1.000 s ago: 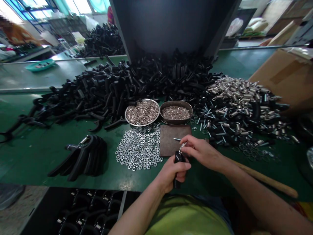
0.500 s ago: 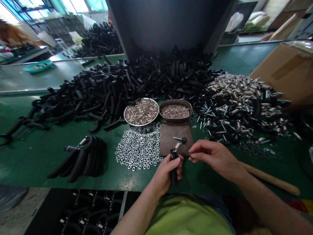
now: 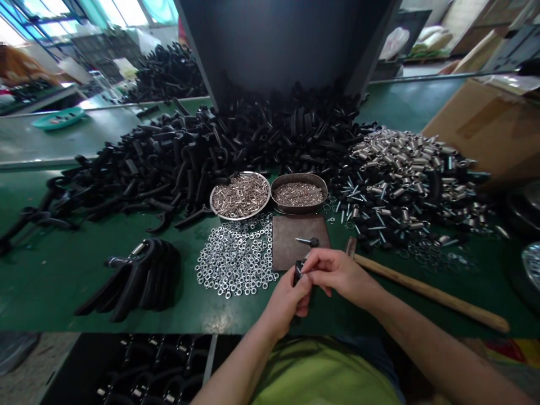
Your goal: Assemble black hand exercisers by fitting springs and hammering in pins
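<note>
My left hand is wrapped round a black plastic handle, mostly hidden by my fingers. My right hand pinches at the handle's top end, its fingertips touching it; whatever is between them is too small to make out. Just beyond my hands lies a flat metal plate, bearing a bolt with a black knob. A hammer with a wooden shaft lies to the right, partly behind my right forearm. Left of the plate, many metal nuts or rings are spread out.
A round dish of pins and an oval tin of small metal pieces stand behind the plate. Black handles are heaped beyond; springs and bolts pile up right. A row of black handles sits left. A carton stands far right.
My right hand has moved left to the top of the black handle, where its fingers now cover the spring. The hammer's head has come into sight.
</note>
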The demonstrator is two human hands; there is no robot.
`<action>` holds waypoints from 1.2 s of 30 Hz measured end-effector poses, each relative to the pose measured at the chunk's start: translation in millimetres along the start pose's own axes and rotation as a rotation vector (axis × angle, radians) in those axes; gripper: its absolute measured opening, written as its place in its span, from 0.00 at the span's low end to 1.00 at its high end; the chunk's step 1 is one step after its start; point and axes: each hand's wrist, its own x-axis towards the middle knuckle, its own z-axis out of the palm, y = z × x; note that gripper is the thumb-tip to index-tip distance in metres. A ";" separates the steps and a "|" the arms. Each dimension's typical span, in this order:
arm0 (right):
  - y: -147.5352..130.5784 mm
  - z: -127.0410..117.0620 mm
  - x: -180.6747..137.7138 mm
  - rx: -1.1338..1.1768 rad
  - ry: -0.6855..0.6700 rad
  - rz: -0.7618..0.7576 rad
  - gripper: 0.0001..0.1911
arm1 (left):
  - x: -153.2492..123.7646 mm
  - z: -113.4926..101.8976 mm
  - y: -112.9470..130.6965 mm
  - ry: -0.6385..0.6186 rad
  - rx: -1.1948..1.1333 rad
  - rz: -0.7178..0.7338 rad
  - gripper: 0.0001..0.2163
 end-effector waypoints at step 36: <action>-12.6 13.1 2.2 -0.892 0.299 -0.778 0.07 | 14.1 5.5 26.0 0.261 -0.669 0.097 0.09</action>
